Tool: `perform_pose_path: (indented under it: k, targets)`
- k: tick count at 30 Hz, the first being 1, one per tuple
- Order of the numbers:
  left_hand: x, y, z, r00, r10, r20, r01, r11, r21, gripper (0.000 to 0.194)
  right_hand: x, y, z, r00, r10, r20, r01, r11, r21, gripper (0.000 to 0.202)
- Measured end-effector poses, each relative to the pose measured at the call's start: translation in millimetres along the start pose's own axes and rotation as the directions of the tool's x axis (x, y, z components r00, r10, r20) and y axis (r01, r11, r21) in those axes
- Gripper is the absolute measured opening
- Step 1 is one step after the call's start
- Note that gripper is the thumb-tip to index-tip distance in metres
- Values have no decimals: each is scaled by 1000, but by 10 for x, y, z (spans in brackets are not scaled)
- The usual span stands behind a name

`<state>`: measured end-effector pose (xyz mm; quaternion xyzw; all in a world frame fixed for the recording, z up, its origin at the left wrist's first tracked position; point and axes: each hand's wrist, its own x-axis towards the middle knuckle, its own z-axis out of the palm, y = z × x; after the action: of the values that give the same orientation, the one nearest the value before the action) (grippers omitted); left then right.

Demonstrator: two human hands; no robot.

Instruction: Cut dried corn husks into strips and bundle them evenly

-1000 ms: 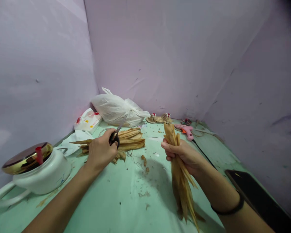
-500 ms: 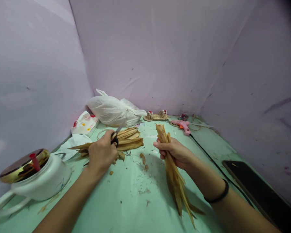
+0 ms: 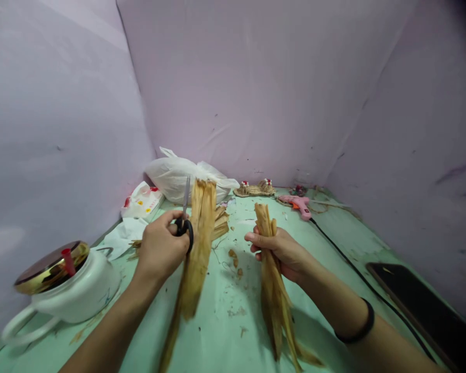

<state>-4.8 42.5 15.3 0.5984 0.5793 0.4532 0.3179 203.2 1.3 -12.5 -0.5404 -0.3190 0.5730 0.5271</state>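
My left hand (image 3: 163, 248) is closed on black-handled scissors (image 3: 185, 223), blades pointing up. A wide strip of dried husk (image 3: 202, 243) stands upright at the same hand's fingers, apparently pinched there; its lower end hangs over the table. My right hand (image 3: 281, 251) is wrapped round a gathered bundle of dried husks (image 3: 272, 300), narrow end up and loose ends fanning down towards the table. Behind the left hand's strip, more husks (image 3: 220, 223) lie in a pile, mostly hidden.
On the left stands a white pot (image 3: 77, 290) with a gold lid. A tissue pack (image 3: 142, 201) and a tied white plastic bag (image 3: 174, 176) sit at the back. A pink glue gun (image 3: 301, 204) lies right, its cord running past a dark phone (image 3: 415, 305).
My left hand has lifted a wide husk strip from the pile, keeping the scissors, whose blades now point upright. My right hand still holds its bundle in nearly the same place.
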Motion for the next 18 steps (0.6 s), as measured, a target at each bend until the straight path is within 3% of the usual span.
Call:
perform_pose_path:
  k: [3,6,12,18]
  targets:
    - [-108,-15,151,967,-137,217,186,957,-224,35,-55,37,100,1000,-10,-2,10,999,-42,32]
    - [-228,-89,348,928,-170,333,281,903,-324,35,-69,105,166,1000,-7,-27,2,985,-172,23]
    - [-373,-150,495,914,-36,404,207,898,-387,36,-26,193,173,1000,-18,-13,16,982,-191,22]
    - [-381,-162,505,906,-14,423,192,903,-383,32,2,211,154,1000,-20,-8,19,991,-130,19]
